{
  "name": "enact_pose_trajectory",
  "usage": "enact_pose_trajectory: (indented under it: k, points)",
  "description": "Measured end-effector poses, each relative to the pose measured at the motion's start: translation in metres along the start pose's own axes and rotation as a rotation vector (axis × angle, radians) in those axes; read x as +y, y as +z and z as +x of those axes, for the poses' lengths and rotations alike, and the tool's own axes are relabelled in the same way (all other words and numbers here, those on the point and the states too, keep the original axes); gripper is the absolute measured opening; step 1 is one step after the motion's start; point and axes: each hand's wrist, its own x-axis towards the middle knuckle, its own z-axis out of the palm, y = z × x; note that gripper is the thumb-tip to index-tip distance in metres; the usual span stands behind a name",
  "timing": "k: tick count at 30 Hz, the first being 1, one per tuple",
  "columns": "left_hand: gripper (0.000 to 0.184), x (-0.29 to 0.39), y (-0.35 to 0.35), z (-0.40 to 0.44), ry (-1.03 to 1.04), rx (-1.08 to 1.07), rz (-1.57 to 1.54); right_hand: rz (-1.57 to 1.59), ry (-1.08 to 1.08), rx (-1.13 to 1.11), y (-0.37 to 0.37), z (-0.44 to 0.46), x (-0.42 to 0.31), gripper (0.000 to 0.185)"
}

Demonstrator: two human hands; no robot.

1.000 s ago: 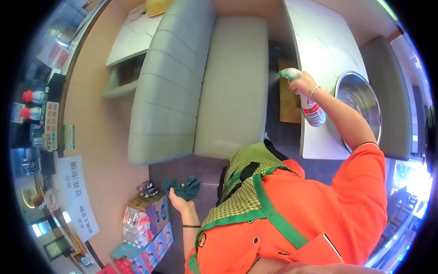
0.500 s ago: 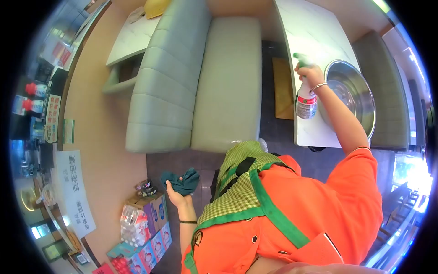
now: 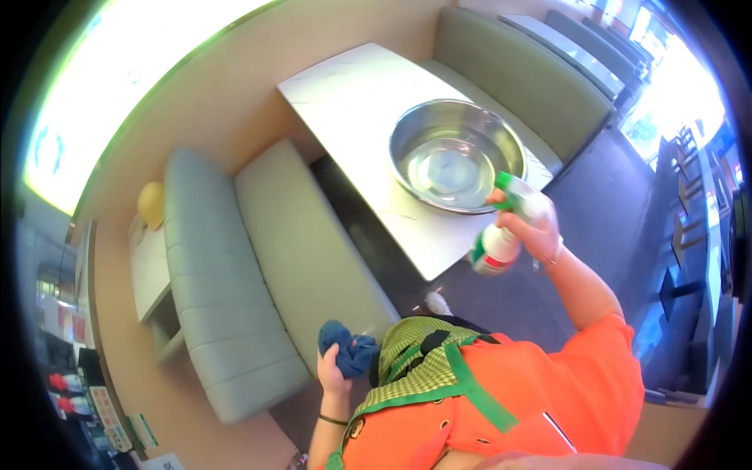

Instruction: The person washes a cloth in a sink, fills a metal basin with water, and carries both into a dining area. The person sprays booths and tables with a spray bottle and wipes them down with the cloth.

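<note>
– Since the earlier frame, the view has swung round: the steel basin (image 3: 501, 129) and marbled table (image 3: 352, 117) now stand mid-picture, and the blue cloth (image 3: 345, 348) shows against the end of the padded bench (image 3: 309, 243). What's readable, starting left?

– Counter signs (image 3: 110, 415), though their writing is too small and blurred for me. Next come a yellow object (image 3: 151, 205) and the padded bench.

– And the left hand (image 3: 333, 376)?

– Grasping the bunched cloth, thumb across it, beside the checked apron (image 3: 411, 374).

– How much room between bench and table?

– A narrow strip of dark floor (image 3: 372, 239), running along the table's long left edge. The basin takes up much of the table's right side, with a second bench (image 3: 509, 70) behind it.

– What's in the right hand (image 3: 539, 231)?

– A spray bottle (image 3: 495, 249), fingers wrapped round its neck below the green-and-white head, which overlaps the basin's near rim from here. I can't tell whether the trigger is squeezed.

– Any brand on it?

– Its label shows red and green patches; the lettering is too blurred.

– And past it?

– Wider floor opens to the right, with bright glare above.
</note>
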Motion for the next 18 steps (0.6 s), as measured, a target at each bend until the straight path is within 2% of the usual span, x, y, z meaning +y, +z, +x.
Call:
enact_pose_trajectory:
  k: [1,3,5,7,8,9,11,13,14,15,16,17,18]
  points:
    - [0.035,-0.003,0.016,0.007,0.007,-0.038,0.070,-0.118,0.010,0.071,-0.024,-0.022,0.005,0.036]
    - [0.038,-0.012,0.058,0.031,0.063,-0.145,0.140,0.106,-0.001,0.225,-0.072,-0.052,0.020,0.038]
    - [0.040,-0.039,0.101,0.059,0.206,-0.081,0.164,0.086,0.025,0.432,-0.114,-0.084,0.027,0.037]
    - [0.046,-0.071,0.141,0.094,0.280,-0.091,0.216,0.059,0.031,0.489,-0.158,-0.110,0.039,0.038]
    - [0.052,-0.080,0.164,0.102,0.417,-0.105,0.354,0.034,0.087,0.549,-0.173,-0.121,0.042,0.038]
    - [0.059,-0.087,0.188,0.104,0.305,-0.165,0.372,0.003,0.140,0.623,-0.195,-0.131,0.046,0.038]
    - [0.063,-0.148,0.196,0.131,0.423,-0.049,0.600,0.016,0.157,0.649,-0.241,-0.145,0.057,0.041]
    - [0.065,-0.187,0.231,0.091,0.706,-0.206,1.145,-0.044,0.192,0.673,-0.275,-0.149,0.064,0.037]
    - [0.061,-0.204,0.279,0.053,0.535,-0.345,0.953,-0.092,0.201,0.685,-0.291,-0.145,0.067,0.035]
    - [0.056,-0.228,0.323,0.045,0.372,-0.669,0.904,-0.137,0.214,0.688,-0.309,-0.140,0.074,0.033]
    - [0.051,-0.238,0.386,0.028,0.540,-0.979,1.146,-0.138,0.262,0.679,-0.326,-0.132,0.081,0.031]
    - [0.060,-0.253,0.427,0.012,0.740,-1.168,1.144,-0.171,0.272,0.687,-0.326,-0.125,0.086,0.033]
    - [0.065,-0.270,0.474,-0.003,0.852,-1.247,1.119,-0.213,0.277,0.659,-0.335,-0.114,0.096,0.033]
